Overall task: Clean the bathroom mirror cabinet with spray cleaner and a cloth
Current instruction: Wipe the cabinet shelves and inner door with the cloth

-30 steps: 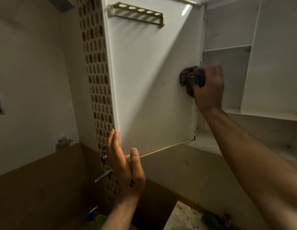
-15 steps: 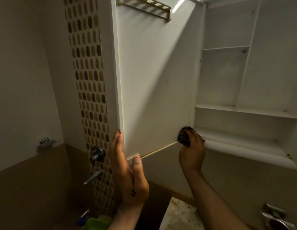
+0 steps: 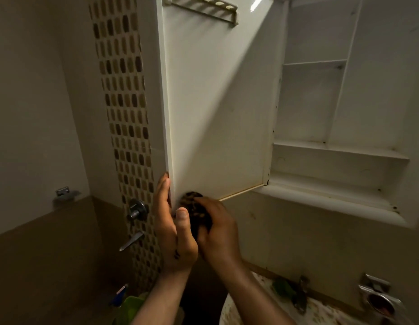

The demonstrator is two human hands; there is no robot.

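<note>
Change: right hand [image 3: 219, 233] slid cloth [image 3: 194, 204] left along cabinet door [image 3: 217, 113] bottom edge to its outer corner.
Grip: right bunches cloth; left hand [image 3: 173, 233] flat, fingers straight, steadying door edge.
Meaning: bottom-edge pass looks done.

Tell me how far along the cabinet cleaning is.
Done: the door stands open. In hand: the right hand presses the cloth at the door's lower corner; the left hand steadies its edge. Left: dark specks on the bottom ledge; the mirror side is hidden.
</note>
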